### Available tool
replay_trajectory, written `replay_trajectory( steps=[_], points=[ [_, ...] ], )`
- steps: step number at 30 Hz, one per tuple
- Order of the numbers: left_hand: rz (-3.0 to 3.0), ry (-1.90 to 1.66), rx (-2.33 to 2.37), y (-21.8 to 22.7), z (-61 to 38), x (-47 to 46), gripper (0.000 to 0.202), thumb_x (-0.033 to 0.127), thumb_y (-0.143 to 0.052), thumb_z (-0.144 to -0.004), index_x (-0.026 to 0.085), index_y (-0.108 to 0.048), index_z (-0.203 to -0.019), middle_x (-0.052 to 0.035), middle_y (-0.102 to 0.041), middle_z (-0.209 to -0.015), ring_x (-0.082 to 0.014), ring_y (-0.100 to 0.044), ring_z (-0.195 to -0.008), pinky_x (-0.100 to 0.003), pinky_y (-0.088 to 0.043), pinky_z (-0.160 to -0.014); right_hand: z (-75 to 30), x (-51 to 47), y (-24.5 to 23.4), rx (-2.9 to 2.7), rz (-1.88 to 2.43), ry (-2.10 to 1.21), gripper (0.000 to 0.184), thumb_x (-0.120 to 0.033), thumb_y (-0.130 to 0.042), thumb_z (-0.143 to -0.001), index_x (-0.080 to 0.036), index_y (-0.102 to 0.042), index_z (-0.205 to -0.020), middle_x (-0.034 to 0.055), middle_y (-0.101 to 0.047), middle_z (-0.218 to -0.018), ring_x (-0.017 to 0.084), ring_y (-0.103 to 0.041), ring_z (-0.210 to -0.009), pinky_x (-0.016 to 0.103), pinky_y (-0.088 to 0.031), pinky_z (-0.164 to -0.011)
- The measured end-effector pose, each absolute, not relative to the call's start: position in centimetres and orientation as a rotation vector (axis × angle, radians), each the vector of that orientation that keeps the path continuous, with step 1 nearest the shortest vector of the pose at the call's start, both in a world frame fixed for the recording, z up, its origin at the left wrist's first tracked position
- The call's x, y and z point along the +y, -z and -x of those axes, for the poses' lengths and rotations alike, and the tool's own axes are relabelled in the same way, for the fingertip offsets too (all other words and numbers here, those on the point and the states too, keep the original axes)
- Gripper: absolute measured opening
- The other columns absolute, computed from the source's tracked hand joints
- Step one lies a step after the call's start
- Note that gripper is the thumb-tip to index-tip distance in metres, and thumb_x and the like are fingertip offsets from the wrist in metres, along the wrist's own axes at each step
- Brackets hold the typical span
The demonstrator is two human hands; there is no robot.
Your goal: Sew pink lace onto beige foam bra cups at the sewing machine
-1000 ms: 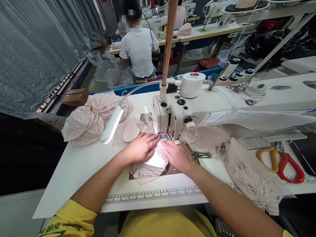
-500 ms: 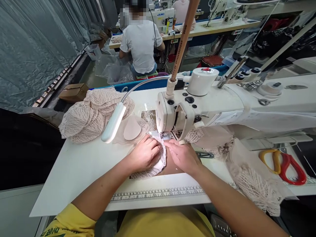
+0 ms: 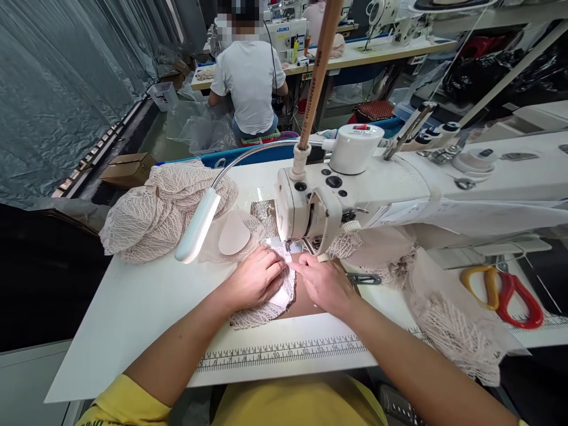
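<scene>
A beige lace bra cup piece [image 3: 287, 296] lies under the needle end of a white sewing machine [image 3: 355, 192], its far edge close to the presser foot. My left hand [image 3: 256, 277] rests on top of it, fingers bent together and gripping the lace. From the right, my right hand [image 3: 326, 285] meets the cup's edge just in front of the foot; its index finger points at the edge and the others curl under. What lies beneath the fingertips is hidden.
Stacked lace cups [image 3: 146, 219] sit at the left, near a lamp [image 3: 198, 225] on a bendy neck. A smooth pad [image 3: 234, 234] lies behind my left hand. To the right are thread snips [image 3: 364, 278], more lace [image 3: 452, 331] and red-and-yellow-handled scissors [image 3: 519, 299]. A person [image 3: 248, 83] sits ahead.
The lace cup has come slightly towards me, and more of its edge shows between my hands. My right index finger has shifted back from the presser foot. The whole view has moved a little.
</scene>
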State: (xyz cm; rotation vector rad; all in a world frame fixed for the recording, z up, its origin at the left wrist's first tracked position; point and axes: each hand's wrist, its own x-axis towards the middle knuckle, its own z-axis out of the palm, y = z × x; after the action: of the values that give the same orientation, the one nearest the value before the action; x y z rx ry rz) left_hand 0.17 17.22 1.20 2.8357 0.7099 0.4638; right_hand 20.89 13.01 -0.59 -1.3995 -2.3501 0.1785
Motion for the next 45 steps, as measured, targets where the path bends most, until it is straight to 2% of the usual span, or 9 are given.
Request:
replay_trajectory(
  steps=[5,10,14,18,24,29,35,39,45],
  points=[
    [-2.832,-0.473,0.736,-1.1,-0.1,17.8,0.025,0.024,-0.041,-0.094,0.014,-0.058,-0.109,-0.0126,-0.059,-0.097,-0.0236,-0.053,-0.093,-0.042,-0.045,-0.086,-20.5,13.3,0.2,-2.382,1.461,-0.148,0.041,-0.006,-0.042,-0.086,-0.021,-0.066,-0.114,0.0026,-0.064,-0.081,0.014,-0.051,-0.063,0.027,-0.042,-0.068],
    [-2.877,-0.476,0.768,-1.0,0.1,18.5,0.025,0.024,-0.043,-0.093,0.012,-0.058,-0.109,-0.0129,-0.059,-0.095,-0.0235,-0.053,-0.091,-0.041,-0.045,-0.087,-20.1,13.5,0.0,-2.365,1.554,-0.081,0.045,-0.007,-0.045,-0.084,-0.023,-0.062,-0.123,0.0054,-0.067,-0.097,0.019,-0.058,-0.081,0.028,-0.042,-0.070],
    [-2.935,-0.451,0.800,-0.9,0.1,18.5,0.027,0.022,-0.042,-0.092,0.012,-0.058,-0.112,-0.0122,-0.059,-0.092,-0.0233,-0.052,-0.088,-0.044,-0.042,-0.090,-20.2,13.7,0.3,-2.340,1.575,-0.037,0.038,-0.008,-0.044,-0.086,-0.019,-0.066,-0.114,0.0087,-0.066,-0.100,0.021,-0.058,-0.084,0.029,-0.042,-0.069],
    [-2.928,-0.409,0.745,-0.9,-0.1,18.0,0.030,0.016,-0.043,-0.090,0.015,-0.057,-0.117,-0.0116,-0.059,-0.096,-0.0228,-0.051,-0.089,-0.043,-0.041,-0.090,-20.4,13.8,0.8,-2.301,1.566,-0.031,0.033,-0.008,-0.043,-0.086,-0.016,-0.068,-0.105,0.0097,-0.067,-0.089,0.022,-0.058,-0.083,0.030,-0.043,-0.072],
    [-2.886,-0.398,0.675,-0.9,-0.2,17.6,0.033,0.017,-0.048,-0.089,0.016,-0.056,-0.121,-0.0129,-0.060,-0.110,-0.0240,-0.052,-0.098,-0.045,-0.040,-0.092,-20.4,13.6,0.6,-2.277,1.536,-0.061,0.032,-0.009,-0.043,-0.087,-0.017,-0.067,-0.107,0.0071,-0.068,-0.091,0.019,-0.058,-0.080,0.029,-0.041,-0.070],
    [-2.871,-0.478,0.686,-0.4,0.0,17.6,0.032,0.016,-0.046,-0.091,0.013,-0.056,-0.121,-0.0135,-0.060,-0.121,-0.0251,-0.052,-0.106,-0.045,-0.041,-0.094,-20.2,13.4,0.0,-2.350,1.510,-0.087,0.032,-0.011,-0.045,-0.088,-0.021,-0.068,-0.108,0.0035,-0.068,-0.093,0.015,-0.056,-0.073,0.026,-0.037,-0.062],
    [-2.890,-0.532,0.702,-0.2,-0.1,18.1,0.033,0.018,-0.045,-0.092,0.011,-0.054,-0.123,-0.0154,-0.061,-0.123,-0.0273,-0.052,-0.111,-0.046,-0.045,-0.093,-19.9,13.5,0.3,-2.348,1.578,-0.013,0.036,-0.009,-0.046,-0.085,-0.019,-0.067,-0.112,0.0044,-0.068,-0.100,0.017,-0.056,-0.075,0.028,-0.038,-0.061],
    [-2.880,-0.549,0.704,-0.1,-0.2,18.4,0.033,0.018,-0.044,-0.093,0.012,-0.054,-0.124,-0.0156,-0.061,-0.122,-0.0269,-0.052,-0.111,-0.047,-0.046,-0.092,-19.9,13.6,0.4,-2.352,1.612,-0.007,0.032,-0.010,-0.046,-0.085,-0.020,-0.070,-0.104,0.0042,-0.069,-0.098,0.016,-0.056,-0.074,0.028,-0.037,-0.059],
    [-2.877,-0.556,0.688,0.3,-0.1,18.7,0.035,0.017,-0.041,-0.094,0.012,-0.054,-0.126,-0.0161,-0.061,-0.123,-0.0275,-0.051,-0.114,-0.047,-0.047,-0.091,-19.9,13.5,0.5,-2.344,1.617,0.006,0.033,-0.009,-0.047,-0.085,-0.020,-0.070,-0.106,0.0046,-0.069,-0.094,0.016,-0.056,-0.072,0.027,-0.034,-0.056]
  ],
)
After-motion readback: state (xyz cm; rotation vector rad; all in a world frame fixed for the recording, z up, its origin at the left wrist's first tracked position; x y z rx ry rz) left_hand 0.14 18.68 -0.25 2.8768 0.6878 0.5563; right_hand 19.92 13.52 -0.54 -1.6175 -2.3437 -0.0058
